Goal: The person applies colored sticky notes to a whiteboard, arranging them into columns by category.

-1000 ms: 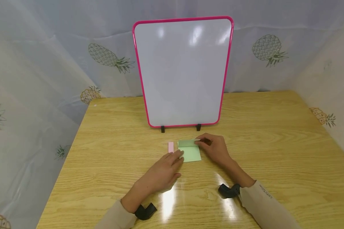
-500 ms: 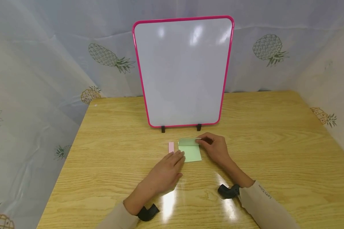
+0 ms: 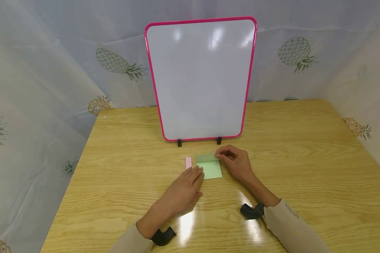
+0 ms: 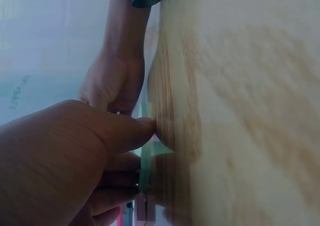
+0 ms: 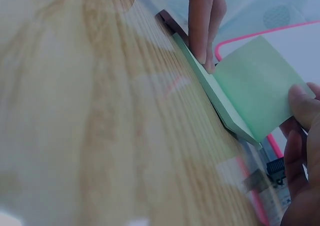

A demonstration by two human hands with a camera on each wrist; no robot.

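A light green sticky note pad (image 3: 213,171) lies on the table in the head view. My left hand (image 3: 183,193) rests its straight fingertips on the pad's left side. At the pad's far right corner, my right hand (image 3: 238,164) pinches the top sticky note (image 3: 206,158) between thumb and fingers. In the right wrist view that sticky note (image 5: 260,85) stands lifted from the pad, joined along its far edge. A narrow pink pad (image 3: 188,162) sits just left of the green one, its near end hidden by my left fingers.
A whiteboard (image 3: 202,80) with a pink frame stands upright behind the pads on small black feet (image 3: 219,140). The wooden table (image 3: 123,168) extends to both sides. A pale pineapple-print curtain (image 3: 50,70) hangs around the back and sides.
Over the last second my left hand has shifted slightly to the right on the pad. My right hand has barely moved and keeps its pinch on the raised sticky note.
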